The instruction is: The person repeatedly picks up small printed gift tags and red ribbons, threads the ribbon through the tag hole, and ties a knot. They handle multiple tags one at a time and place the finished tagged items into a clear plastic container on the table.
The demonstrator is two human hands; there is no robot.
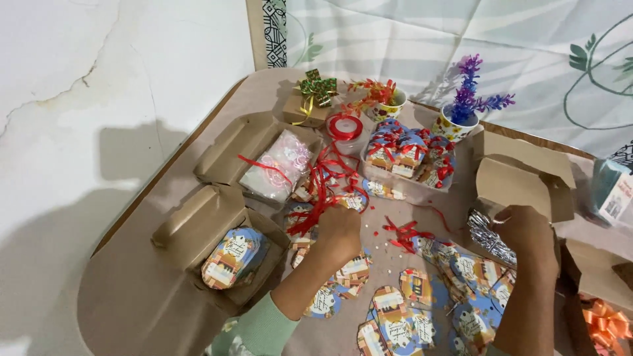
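Note:
My left hand (339,232) reaches over the middle of the table and is closed on strands of red ribbon (323,184) that trail up and left in a tangle. My right hand (526,227) rests at the right, fingers curled on a crinkled silver foil piece (489,238). Below and between the hands lie several colourful printed card tags (402,316). More red ribbon scraps (403,234) lie between the hands.
Open brown cardboard boxes: one holding a wrapped packet (232,257), one holding a clear bag (280,165), an empty one (521,181). A clear tray of ribbon-tied packets (409,155), a ribbon spool (345,125), two cups with plastic flowers (455,122), a bowed gift box (310,99), an orange bow (606,323).

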